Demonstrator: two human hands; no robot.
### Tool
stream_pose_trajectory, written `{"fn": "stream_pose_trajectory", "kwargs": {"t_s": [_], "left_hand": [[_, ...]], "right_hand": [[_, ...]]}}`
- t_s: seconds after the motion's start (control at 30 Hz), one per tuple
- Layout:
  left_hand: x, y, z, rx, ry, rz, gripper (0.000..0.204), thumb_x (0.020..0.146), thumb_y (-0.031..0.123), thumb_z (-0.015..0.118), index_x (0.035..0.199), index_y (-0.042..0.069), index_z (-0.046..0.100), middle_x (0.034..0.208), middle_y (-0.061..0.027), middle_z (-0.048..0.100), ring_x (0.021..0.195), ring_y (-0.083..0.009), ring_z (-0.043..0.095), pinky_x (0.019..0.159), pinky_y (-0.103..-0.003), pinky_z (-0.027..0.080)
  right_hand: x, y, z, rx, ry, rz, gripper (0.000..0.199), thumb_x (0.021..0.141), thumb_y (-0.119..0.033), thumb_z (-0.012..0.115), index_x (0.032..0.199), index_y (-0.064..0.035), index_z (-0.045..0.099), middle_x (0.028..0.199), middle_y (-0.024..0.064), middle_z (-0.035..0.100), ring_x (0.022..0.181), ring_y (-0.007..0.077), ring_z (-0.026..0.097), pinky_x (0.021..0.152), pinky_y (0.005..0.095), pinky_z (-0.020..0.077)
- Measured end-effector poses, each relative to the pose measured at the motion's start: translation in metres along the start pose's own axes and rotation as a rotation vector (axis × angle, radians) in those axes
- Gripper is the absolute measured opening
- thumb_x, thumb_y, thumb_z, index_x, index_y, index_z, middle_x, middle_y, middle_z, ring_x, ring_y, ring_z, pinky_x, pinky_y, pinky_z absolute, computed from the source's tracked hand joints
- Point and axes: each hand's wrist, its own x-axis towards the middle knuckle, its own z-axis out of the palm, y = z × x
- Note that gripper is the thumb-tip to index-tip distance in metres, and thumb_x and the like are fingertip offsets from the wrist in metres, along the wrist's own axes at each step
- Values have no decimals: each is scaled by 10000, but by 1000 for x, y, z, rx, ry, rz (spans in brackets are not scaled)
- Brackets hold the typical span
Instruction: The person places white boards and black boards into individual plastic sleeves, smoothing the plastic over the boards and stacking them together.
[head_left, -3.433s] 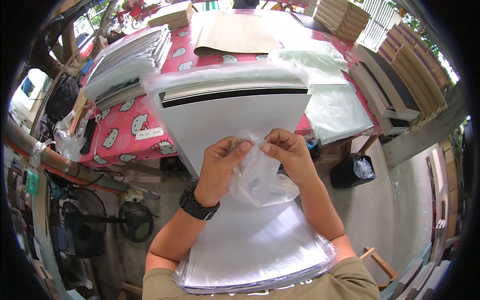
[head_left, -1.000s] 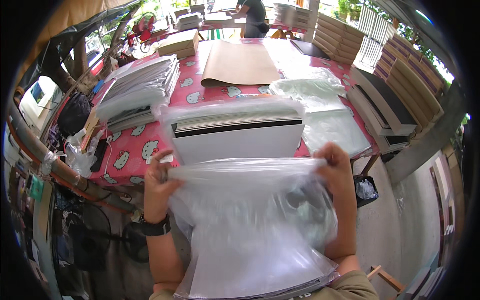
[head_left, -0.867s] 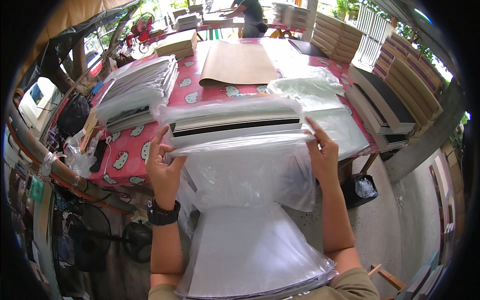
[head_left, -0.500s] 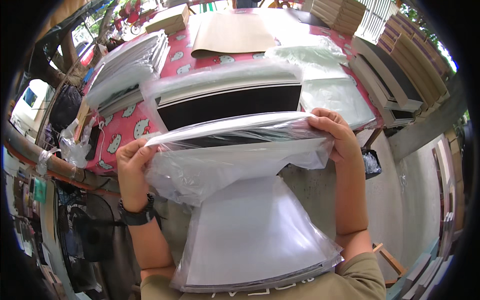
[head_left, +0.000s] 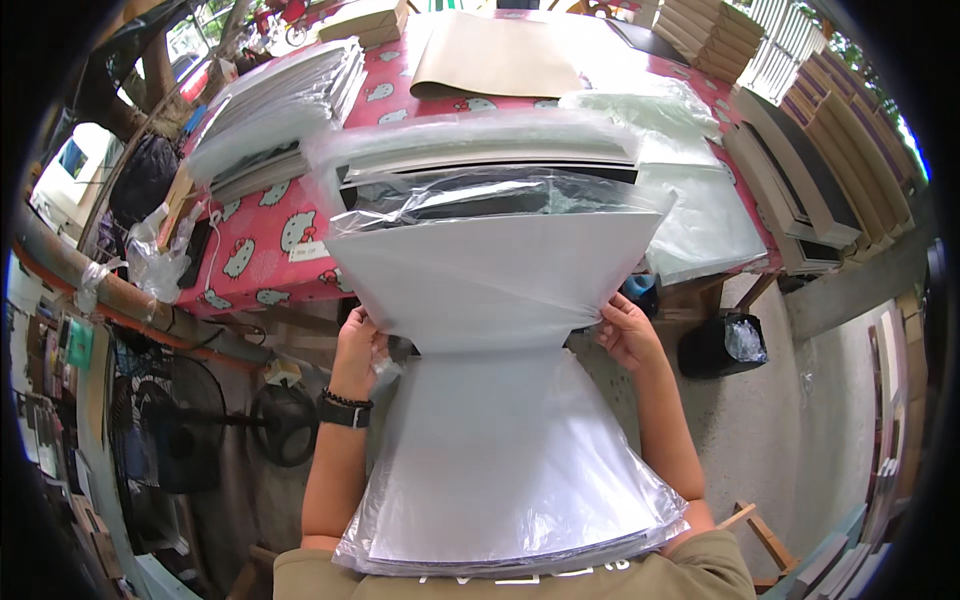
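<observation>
Here, the left hand [head_left: 358, 345] and right hand [head_left: 628, 330] each pinch a side of the clear plastic bag [head_left: 490, 235], best drawn evenly over the white sheet [head_left: 490, 285] without creasing.

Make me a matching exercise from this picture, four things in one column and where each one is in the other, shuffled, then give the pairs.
Things:
1. clear plastic bag
2. brown paper sheet
3. black bin
4. stack of white sheets

Places:
A. on the floor, right of the table
B. on the person's lap
C. held at both sides by the left hand and right hand
D. far end of the red patterned tablecloth

Pairs: 1-C, 2-D, 3-A, 4-B
</observation>
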Motion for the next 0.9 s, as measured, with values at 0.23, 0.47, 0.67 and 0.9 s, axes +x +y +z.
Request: {"fn": "stream_pose_trajectory", "kwargs": {"t_s": [0.23,0.47,0.67,0.9], "left_hand": [[6,-69,-17,-61,196,9,183,792,67,454,974,68,446,648,16,425,452,-56,349,376,-195,272],[7,-83,-10,-71,226,46,158,781,39,421,933,76,446,671,11,432,478,-52,360,393,-195,273],[29,-113,-42,19,-7,-39,156,776,19,418,918,79,448,693,3,440,517,-62,391,420,-213,315],[70,-171,-67,483,101,284,216,814,132,491,983,10,434,902,-142,536,789,-267,520,677,-342,425]], "right_hand": [[0,37,-11,30,132,15,153,816,-82,511,966,-67,486,682,-11,508,467,55,439,434,196,385],[-24,17,25,-62,90,-214,58,825,-88,506,878,-65,514,692,5,517,492,70,447,451,214,398],[-23,21,21,-53,112,-195,64,830,-85,495,889,-68,512,668,12,504,500,80,431,460,225,379],[61,136,-166,-858,357,-311,299,836,-241,501,1018,-5,506,742,66,559,687,122,520,596,263,430]]}}
